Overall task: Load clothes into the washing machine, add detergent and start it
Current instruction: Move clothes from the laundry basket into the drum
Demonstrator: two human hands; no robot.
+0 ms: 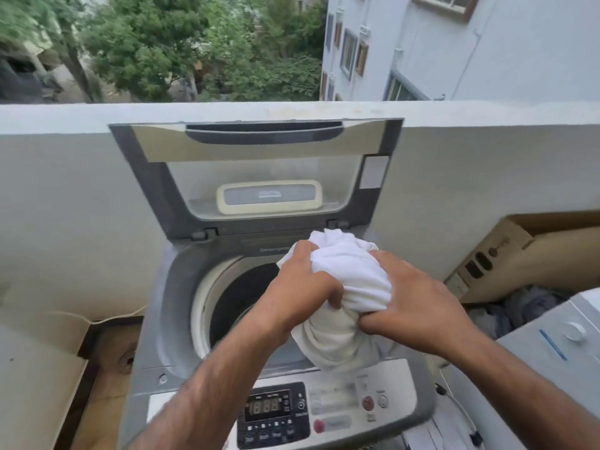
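A grey top-loading washing machine [168, 303] stands in front of me with its lid [156, 196] raised upright against the balcony wall. Its dark drum opening [240, 300] shows below my hands. A bunched white cloth [350, 271] hangs over the right side of the opening. My left hand [302, 287] grips the cloth from the left and my right hand [418, 303] grips it from the right. The control panel [276, 414] with a lit digit display lies at the near edge of the machine.
A low white balcony wall [65, 190] runs behind the machine. A cardboard box [519, 254] sits at the right, with dark clothes [526, 306] piled below it. A white appliance top [552, 345] is at the near right. Cardboard [39, 352] lies at the left.
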